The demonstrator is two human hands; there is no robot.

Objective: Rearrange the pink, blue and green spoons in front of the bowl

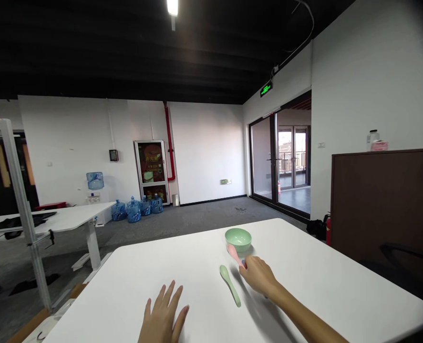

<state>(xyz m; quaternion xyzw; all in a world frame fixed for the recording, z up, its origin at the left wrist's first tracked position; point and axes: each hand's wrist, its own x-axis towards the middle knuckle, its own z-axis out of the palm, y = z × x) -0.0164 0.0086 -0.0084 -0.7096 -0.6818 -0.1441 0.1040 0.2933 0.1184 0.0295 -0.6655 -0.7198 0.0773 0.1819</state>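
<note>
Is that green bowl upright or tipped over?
Upright: the green bowl sits flat on the white table, with its open top facing up and its rim level.

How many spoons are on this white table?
2. A mint-green spoon lies right of the left hand; a pink spoon lies by the green bowl, its end at the right hand.

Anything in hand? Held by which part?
The right hand appears to pinch the pink spoon at its handle end, the grip partly hidden by the fingers; the left hand holds nothing.
</note>
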